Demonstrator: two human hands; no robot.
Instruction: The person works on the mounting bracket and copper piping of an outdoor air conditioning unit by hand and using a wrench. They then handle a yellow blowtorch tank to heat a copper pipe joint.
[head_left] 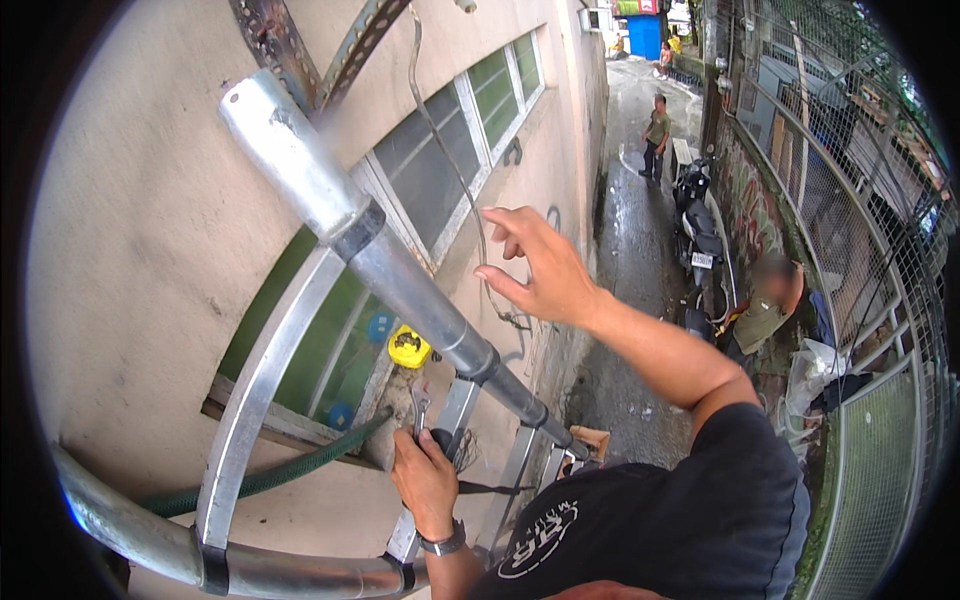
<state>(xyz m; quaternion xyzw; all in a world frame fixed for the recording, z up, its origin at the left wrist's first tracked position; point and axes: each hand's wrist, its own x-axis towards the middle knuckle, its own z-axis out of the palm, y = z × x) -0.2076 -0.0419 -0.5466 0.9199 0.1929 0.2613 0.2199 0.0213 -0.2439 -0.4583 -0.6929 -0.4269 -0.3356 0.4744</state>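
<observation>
A metal telescopic ladder runs diagonally from the upper left, its rail [400, 295] and flat rungs [275, 355] along the wall. My left hand [427, 470], with a watch on the wrist, grips an adjustable wrench [421, 395] beside a ladder rung. A yellow tape measure [408, 346] rests just above the wrench, near the window sill. My right hand [530, 260] is raised with fingers apart and curved, holding nothing, beside a thin hanging cable [440, 140]; whether it touches the cable I cannot tell. A rusty perforated bracket [355, 55] is at the top.
Pale wall [130, 250] with windows [420, 165] and a green hose [260, 480] on the left. Below, a narrow wet alley [630, 330] holds a parked motorcycle [700, 230], a person standing [655, 135] and another [760, 320] bending. A mesh fence [870, 450] lines the right.
</observation>
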